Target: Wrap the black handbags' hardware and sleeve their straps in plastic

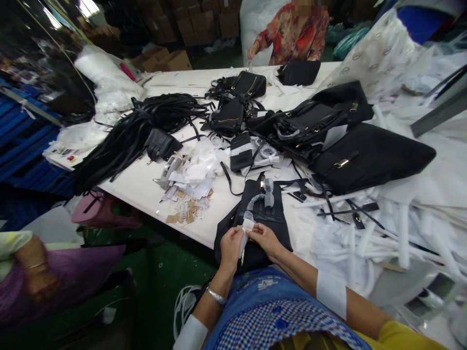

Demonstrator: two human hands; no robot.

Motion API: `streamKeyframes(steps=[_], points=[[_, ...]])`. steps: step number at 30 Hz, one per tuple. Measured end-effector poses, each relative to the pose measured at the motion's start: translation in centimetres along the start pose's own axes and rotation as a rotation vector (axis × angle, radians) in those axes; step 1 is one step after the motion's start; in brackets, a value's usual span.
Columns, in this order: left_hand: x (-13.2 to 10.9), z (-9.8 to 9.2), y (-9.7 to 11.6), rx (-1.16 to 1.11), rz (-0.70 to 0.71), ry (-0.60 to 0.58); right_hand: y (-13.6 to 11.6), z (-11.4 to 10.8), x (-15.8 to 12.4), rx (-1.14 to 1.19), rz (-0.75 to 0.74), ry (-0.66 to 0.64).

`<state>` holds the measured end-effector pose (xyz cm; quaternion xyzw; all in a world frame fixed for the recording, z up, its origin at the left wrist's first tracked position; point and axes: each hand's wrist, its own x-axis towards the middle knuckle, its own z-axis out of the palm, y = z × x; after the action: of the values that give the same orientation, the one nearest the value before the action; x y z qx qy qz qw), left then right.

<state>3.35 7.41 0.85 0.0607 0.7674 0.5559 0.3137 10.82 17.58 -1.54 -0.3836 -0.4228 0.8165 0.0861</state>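
A black handbag [268, 218] lies at the near edge of the white table [146, 187], hanging partly over it in front of me. Its handle is wrapped in white and clear protective wrapping [251, 206]. My left hand [230, 248] and my right hand [265, 239] meet over the bag, both pinching the same white wrapping strip [246, 227] at the handle's lower end. The fingers of both hands are closed on it.
More black handbags [368, 155] and a heap of black straps [134, 131] cover the table, with paper scraps [189, 187] in the middle and white wrapping strips [365, 233] at the right. A person in a patterned top [295, 34] works at the far side. Another person's arm [34, 267] shows at the left.
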Motion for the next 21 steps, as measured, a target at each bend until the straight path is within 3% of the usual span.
streamKeyframes(steps=[8, 16, 21], points=[[0.1, -0.2, -0.8, 0.063, 0.082, -0.036, 0.0, -0.2, -0.7, 0.042, 0.005, 0.003], [-0.8, 0.3, 0.7, 0.231, 0.179, 0.086, 0.6, 0.6, -0.3, -0.076, -0.06, 0.161], [-0.8, 0.3, 0.6, 0.292, 0.197, 0.153, 0.9, 1.0, 0.1, -0.117, -0.084, 0.21]])
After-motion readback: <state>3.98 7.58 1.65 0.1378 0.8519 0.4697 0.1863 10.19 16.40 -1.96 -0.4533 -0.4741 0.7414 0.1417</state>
